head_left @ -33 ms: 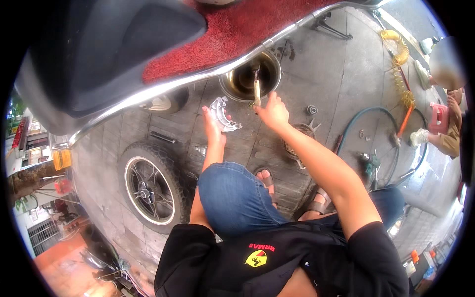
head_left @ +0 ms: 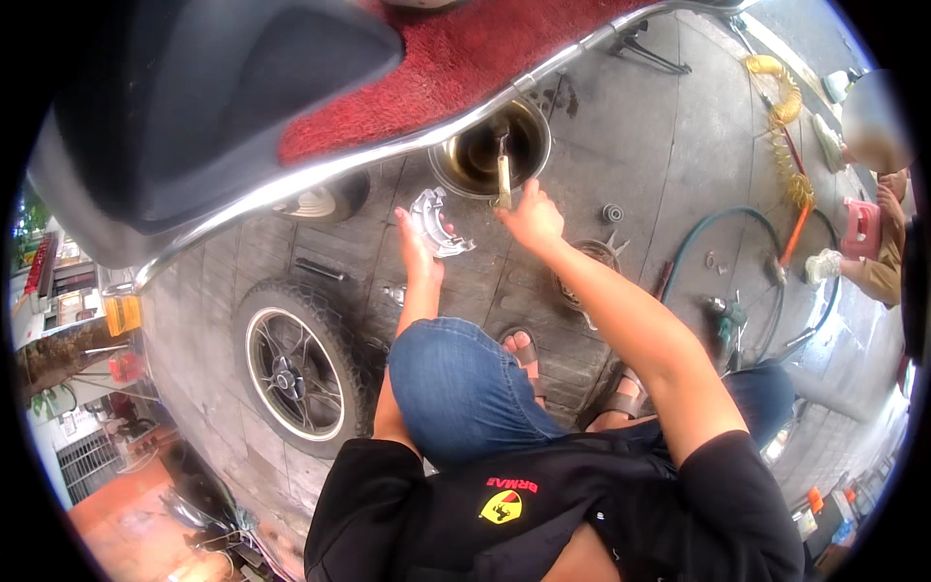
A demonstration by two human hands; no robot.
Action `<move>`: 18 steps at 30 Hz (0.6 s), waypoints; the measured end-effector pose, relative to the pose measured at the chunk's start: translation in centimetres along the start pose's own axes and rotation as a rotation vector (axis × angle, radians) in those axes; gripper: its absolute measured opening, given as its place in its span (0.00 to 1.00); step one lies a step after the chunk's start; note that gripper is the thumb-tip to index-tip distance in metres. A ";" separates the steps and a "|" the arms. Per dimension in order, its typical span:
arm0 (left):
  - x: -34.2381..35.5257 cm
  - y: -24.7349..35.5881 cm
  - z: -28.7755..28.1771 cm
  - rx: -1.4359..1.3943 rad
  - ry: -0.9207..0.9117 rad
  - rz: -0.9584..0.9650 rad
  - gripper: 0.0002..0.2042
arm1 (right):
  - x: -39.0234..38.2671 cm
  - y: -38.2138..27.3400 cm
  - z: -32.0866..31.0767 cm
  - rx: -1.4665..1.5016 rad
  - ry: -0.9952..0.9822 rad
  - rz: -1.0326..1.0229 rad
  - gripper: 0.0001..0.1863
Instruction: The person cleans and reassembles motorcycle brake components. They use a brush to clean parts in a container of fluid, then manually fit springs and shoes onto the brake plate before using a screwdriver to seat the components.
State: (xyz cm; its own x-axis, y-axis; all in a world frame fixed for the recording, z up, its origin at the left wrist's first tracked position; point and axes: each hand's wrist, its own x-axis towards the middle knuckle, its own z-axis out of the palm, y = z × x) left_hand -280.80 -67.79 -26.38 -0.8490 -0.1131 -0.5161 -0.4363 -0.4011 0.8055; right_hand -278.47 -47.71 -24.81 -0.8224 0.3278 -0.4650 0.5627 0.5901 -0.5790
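My left hand (head_left: pixel 418 252) grips a silver, curved metal casting (head_left: pixel 430 215) to the left of centre, just below a round metal bowl (head_left: pixel 543 145) holding dark, oily liquid. My right hand (head_left: pixel 535 218) is closed on the pale handle of a brush (head_left: pixel 503 175), whose head reaches into that bowl. Above both hands is the underside edge of a vehicle body with red mat (head_left: pixel 446 58) and chrome trim. A small ringed metal part (head_left: pixel 611 212) lies right of the bowl; another metal part (head_left: pixel 580 270) is partly hidden behind my right forearm.
A spoked wheel with tyre (head_left: pixel 254 349) lies left. Right are a coiled yellow hose (head_left: pixel 781 102), blue hose (head_left: pixel 722 213), green power tool (head_left: pixel 727 325) and pink plastic stool (head_left: pixel 860 228). Another person's leg (head_left: pixel 868 276) is at the far right; my feet (head_left: pixel 524 349) are below the hands.
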 end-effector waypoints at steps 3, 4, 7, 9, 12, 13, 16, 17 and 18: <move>0.0 0.0 0.7 -0.062 -0.020 -0.062 0.32 | 1.7 0.1 2.0 0.056 -0.078 0.117 0.35; 0.0 0.0 1.0 -0.079 -0.026 -0.076 0.32 | 2.1 0.1 2.5 0.091 -0.051 0.140 0.35; 0.0 0.4 1.8 -0.055 -0.037 -0.126 0.34 | 3.2 0.2 2.8 0.239 -0.052 0.243 0.32; 0.0 0.5 1.9 -0.034 -0.086 -0.133 0.34 | 3.9 0.4 2.0 0.328 -0.086 0.313 0.32; 0.5 0.5 1.9 -0.003 -0.122 -0.161 0.35 | 4.0 1.1 -0.6 0.094 0.054 0.135 0.26; 0.7 0.5 1.9 0.004 -0.140 -0.187 0.35 | 3.8 1.5 -1.7 0.061 0.039 0.108 0.25; 2.0 0.7 2.1 0.010 -0.193 -0.145 0.34 | 1.7 3.2 -4.7 0.087 -0.007 0.002 0.23; 2.4 0.7 2.3 0.009 -0.219 -0.154 0.34 | 0.3 4.2 -5.4 0.112 -0.008 -0.035 0.22; 2.9 0.7 2.4 0.001 -0.239 -0.165 0.33 | -0.9 4.9 -5.9 0.122 -0.009 -0.039 0.22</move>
State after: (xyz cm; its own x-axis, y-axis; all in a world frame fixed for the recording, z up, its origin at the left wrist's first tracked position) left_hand -284.31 -66.17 -26.64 -0.8126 0.1706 -0.5572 -0.5745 -0.3951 0.7169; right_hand -275.46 -40.75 -23.22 -0.8435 0.2992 -0.4462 0.5366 0.5078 -0.6739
